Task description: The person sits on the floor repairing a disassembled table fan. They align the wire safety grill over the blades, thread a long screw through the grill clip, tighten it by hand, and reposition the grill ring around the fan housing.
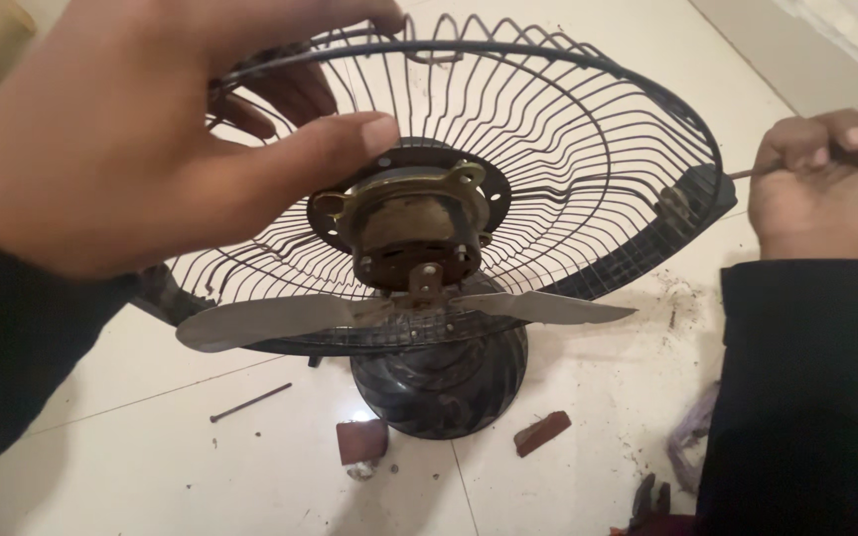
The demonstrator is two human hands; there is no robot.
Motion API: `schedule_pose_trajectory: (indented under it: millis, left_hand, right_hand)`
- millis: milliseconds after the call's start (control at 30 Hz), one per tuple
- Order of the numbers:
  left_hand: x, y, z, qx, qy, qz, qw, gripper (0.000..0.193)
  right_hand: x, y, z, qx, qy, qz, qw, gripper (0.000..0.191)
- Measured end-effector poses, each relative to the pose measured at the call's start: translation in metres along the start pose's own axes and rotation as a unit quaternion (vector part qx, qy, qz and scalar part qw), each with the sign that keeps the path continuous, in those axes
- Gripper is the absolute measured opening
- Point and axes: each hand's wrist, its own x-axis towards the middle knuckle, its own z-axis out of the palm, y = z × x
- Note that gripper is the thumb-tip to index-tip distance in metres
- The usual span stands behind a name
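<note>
A dismantled fan stands on a white tiled floor. Its dark wire guard [588, 129] tilts up around a brass-coloured motor housing [419, 223], with grey metal blades [280, 320] below and a dark domed part [444, 382] on the floor. My left hand [141, 129] grips the guard's upper left rim, thumb stretched toward the motor. My right hand [821, 184] is closed on a thin metal tool whose tip meets the clamp [682, 203] on the guard's right rim.
A long dark screw [250, 402] lies on the floor at the left. Two small reddish-brown pieces [361, 440] [542, 433] lie near the dome. Dirt specks scatter at the right, beside a purple-grey rag [689, 437] and a dark tool [650, 496].
</note>
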Motion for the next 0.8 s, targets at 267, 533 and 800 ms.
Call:
schedule_pose_trajectory:
  millis: [267, 533, 800]
  left_hand:
    - [-0.002, 0.003, -0.001, -0.003, 0.027, 0.026, 0.999, 0.050]
    - [-0.001, 0.008, -0.006, -0.021, 0.015, 0.014, 1.000, 0.048]
    - [-0.011, -0.004, 0.001, -0.046, -0.001, -0.048, 0.998, 0.055]
  right_hand:
    - [0.012, -0.013, -0.004, 0.052, 0.013, 0.019, 0.998, 0.025]
    - [0.004, -0.015, 0.002, 0.053, -0.022, 0.046, 0.997, 0.028]
    - [-0.017, 0.003, 0.025, -0.013, -0.030, -0.010, 0.999, 0.017]
